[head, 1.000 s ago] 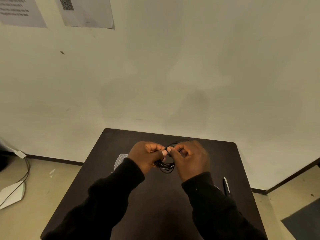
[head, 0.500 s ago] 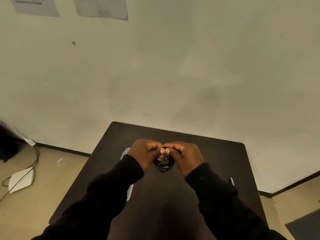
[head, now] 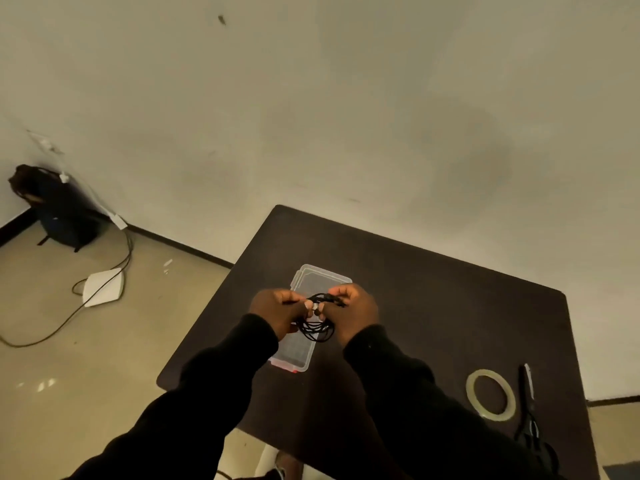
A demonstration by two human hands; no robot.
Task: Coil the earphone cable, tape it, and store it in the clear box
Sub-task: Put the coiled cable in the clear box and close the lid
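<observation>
Left hand [head: 277, 311] and right hand [head: 353, 311] both pinched tight on the coiled black earphone cable [head: 317, 329], held right over the clear box [head: 308, 351] mid table [head: 433, 299], tape roll [head: 490, 398] and scissors [head: 530, 414] off at 4 o'clock

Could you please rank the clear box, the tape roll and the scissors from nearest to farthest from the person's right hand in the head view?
From the right hand, which holds the earphone cable:
1. Clear box, just beneath and left of the hand.
2. Tape roll, on the table's right side.
3. Scissors, just beyond the roll at the table's right edge.
</observation>
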